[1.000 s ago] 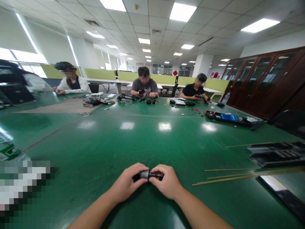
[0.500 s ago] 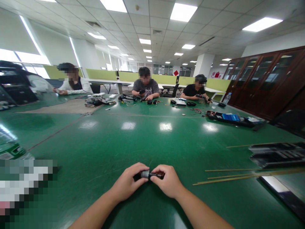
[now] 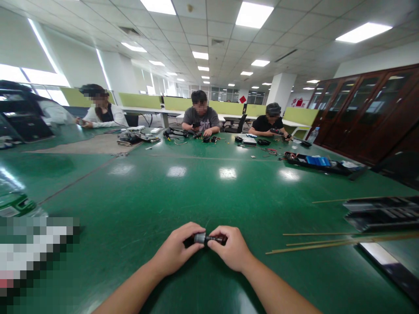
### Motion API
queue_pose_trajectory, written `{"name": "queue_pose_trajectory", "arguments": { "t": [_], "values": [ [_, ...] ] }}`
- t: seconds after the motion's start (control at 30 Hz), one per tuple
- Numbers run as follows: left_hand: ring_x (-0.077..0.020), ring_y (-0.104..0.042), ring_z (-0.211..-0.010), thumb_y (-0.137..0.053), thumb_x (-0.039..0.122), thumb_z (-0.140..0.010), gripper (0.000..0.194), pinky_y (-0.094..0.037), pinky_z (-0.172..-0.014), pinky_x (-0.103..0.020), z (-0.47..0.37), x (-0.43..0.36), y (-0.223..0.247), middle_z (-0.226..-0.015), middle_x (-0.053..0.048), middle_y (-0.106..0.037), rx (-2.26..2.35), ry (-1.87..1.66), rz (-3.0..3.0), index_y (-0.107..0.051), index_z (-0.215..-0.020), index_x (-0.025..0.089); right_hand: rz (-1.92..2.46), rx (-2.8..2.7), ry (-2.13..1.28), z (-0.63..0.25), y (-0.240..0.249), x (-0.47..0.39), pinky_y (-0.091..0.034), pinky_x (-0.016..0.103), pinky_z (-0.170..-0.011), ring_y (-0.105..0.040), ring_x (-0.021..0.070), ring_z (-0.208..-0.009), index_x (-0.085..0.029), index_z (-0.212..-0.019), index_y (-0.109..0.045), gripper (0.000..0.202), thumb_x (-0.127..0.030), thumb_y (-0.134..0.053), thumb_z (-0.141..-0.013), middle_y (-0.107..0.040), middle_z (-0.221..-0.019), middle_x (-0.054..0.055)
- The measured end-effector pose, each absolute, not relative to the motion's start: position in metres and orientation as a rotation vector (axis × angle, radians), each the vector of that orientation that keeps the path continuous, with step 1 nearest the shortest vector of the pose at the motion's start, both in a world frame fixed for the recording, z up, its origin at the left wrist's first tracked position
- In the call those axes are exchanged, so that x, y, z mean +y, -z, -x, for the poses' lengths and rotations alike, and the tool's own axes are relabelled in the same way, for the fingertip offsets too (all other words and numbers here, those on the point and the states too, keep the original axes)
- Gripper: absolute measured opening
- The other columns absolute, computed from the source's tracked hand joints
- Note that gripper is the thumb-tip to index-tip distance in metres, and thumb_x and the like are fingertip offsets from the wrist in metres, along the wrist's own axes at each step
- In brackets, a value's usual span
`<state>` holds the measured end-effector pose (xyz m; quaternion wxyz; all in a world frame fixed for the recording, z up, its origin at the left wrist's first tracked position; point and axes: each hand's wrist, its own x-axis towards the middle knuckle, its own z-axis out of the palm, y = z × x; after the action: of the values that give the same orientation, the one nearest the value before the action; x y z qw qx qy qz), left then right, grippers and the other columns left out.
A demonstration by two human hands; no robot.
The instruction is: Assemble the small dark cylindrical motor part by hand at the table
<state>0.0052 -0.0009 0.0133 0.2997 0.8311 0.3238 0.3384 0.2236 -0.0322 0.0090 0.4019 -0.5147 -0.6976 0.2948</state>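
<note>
Low in the middle of the head view, my two hands hold a small cylindrical metal part (image 3: 200,238) level above the green table. Its silver-grey body lies between the thumb and fingers of my left hand (image 3: 178,250). My right hand (image 3: 234,250) pinches the dark, ribbed shaft (image 3: 214,238) that extends from the body, which has a reddish-brown tint at its right end. Both hands are closed, fingertips close together near the join. The palms hide the outer ends of the part, and its exact kind cannot be made out.
Thin sticks (image 3: 314,246), dark ribbed pieces (image 3: 379,211) and a flat dark object with a white end (image 3: 389,266) lie at right. A plastic bottle (image 3: 19,205) is at left. Across the table (image 3: 196,192), several people work among parts and a black tray (image 3: 314,161).
My hands keep the same grip on the metal part and have hardly moved. The camera's view has shifted very slightly.
</note>
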Motion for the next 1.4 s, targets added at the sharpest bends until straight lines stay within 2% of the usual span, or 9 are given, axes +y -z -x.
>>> {"name": "queue_pose_trajectory", "arguments": {
  "t": [1.4],
  "values": [
    [-0.0191,-0.061,-0.099,-0.065,0.026,-0.089,0.024,-0.048,-0.09,-0.033,-0.007,-0.001,-0.0149,-0.106,-0.004,-0.066,0.897,-0.866,-2.213,-0.063,-0.113,0.025,1.316,-1.737,-0.797,-0.2252,-0.0057,-0.0319,-0.041,0.022,-0.059,-0.058,0.0135,-0.062,-0.019,-0.081,-0.071,0.005,-0.024,-0.07,-0.08,-0.067,-0.069,-0.001]
  ]
}}
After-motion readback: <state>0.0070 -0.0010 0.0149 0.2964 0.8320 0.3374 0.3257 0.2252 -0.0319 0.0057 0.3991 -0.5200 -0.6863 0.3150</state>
